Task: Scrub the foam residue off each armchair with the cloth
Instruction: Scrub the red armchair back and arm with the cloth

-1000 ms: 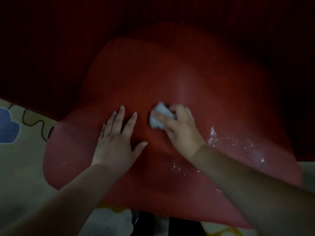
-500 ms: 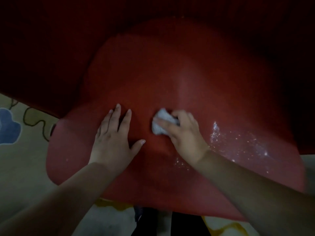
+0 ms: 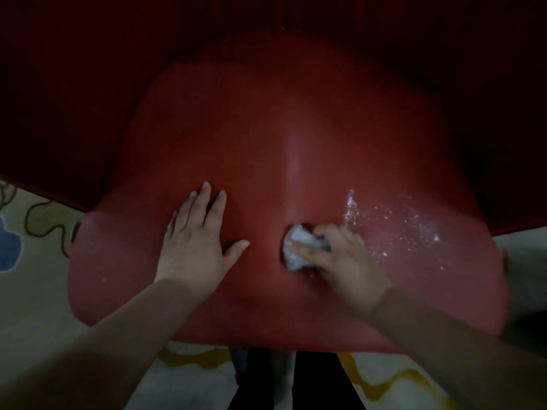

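A right hand (image 3: 344,260) gripped a wadded white cloth (image 3: 299,247) against the middle of a red armchair (image 3: 266,137), just left of a patch of foam specks (image 3: 393,229), while the left hand (image 3: 196,238) lay flat and open on the glossy surface. The cloth looked soft and light, best bunched under curled fingers; the smooth, wet-looking chair was likely slippery, so bracing it seemed wise.
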